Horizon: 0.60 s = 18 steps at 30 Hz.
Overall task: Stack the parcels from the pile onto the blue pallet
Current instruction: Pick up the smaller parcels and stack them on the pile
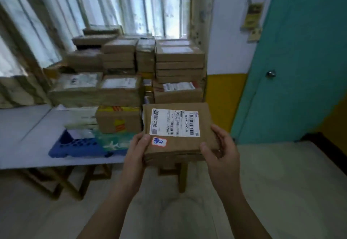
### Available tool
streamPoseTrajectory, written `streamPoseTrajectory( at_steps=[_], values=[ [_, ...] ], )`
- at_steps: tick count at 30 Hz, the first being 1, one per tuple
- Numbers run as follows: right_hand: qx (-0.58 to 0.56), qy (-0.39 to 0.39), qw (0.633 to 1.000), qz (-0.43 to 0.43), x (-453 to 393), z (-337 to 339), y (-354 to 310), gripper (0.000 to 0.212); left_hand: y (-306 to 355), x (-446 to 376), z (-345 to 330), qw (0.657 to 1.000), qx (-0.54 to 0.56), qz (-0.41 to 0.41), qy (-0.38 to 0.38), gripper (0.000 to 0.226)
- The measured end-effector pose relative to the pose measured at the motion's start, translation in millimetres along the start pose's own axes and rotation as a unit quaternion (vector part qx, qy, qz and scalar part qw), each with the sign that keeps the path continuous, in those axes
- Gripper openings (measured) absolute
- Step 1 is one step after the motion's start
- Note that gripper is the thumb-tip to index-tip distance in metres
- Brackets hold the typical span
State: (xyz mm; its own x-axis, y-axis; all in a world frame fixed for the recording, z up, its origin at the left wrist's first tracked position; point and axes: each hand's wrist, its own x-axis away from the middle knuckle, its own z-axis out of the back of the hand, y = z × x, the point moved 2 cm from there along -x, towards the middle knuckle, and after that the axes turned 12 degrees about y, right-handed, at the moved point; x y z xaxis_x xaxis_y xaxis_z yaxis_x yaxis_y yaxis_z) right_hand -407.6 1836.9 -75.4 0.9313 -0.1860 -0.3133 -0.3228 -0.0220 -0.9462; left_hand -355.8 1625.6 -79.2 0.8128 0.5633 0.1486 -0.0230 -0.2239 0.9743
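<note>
1. Your left hand [138, 145] and right hand [219, 145] clasp a brown parcel [178, 131], fingers curled round its near corners, label up.
2. Beyond your fingers: stacked parcels [131, 73] on the blue pallet [75, 147], resting on the surface [24, 131].

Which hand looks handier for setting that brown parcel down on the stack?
Probably the left hand: the stack on the blue pallet lies ahead and left. Both it and the right hand grip the parcel, so both may guide.
</note>
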Motion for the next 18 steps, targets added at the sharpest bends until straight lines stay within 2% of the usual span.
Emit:
streamPoseTrajectory(
  at_steps=[5, 8, 12, 15, 18],
  values=[
    [0.007, -0.092, 0.995, 0.047, 10.4, -94.9, -36.4, 0.066, 49.4, -38.0, 89.5, 0.997, 0.028, -0.047, 0.056, 0.071],
    [0.028, -0.132, 0.989, 0.057, 13.3, -154.9, -52.8, 0.077, 79.3, -69.1, 139.4, 0.995, 0.047, -0.064, 0.063, 0.062],
    [0.036, -0.113, 0.989, 0.087, 16.4, -229.6, -61.5, 0.075, 114.6, -117.4, 196.3, 0.995, 0.042, -0.080, 0.053, 0.063],
    [0.029, -0.096, 0.992, 0.077, 10.7, -273.2, -64.3, 0.070, 133.7, -145.6, 218.2, 0.993, 0.017, -0.117, 0.022, 0.062],
    [0.025, -0.087, 0.993, 0.079, 2.3, -307.6, -68.9, 0.066, 149.2, -170.8, 235.2, 0.992, 0.003, -0.125, 0.001, 0.074]
  ],
)
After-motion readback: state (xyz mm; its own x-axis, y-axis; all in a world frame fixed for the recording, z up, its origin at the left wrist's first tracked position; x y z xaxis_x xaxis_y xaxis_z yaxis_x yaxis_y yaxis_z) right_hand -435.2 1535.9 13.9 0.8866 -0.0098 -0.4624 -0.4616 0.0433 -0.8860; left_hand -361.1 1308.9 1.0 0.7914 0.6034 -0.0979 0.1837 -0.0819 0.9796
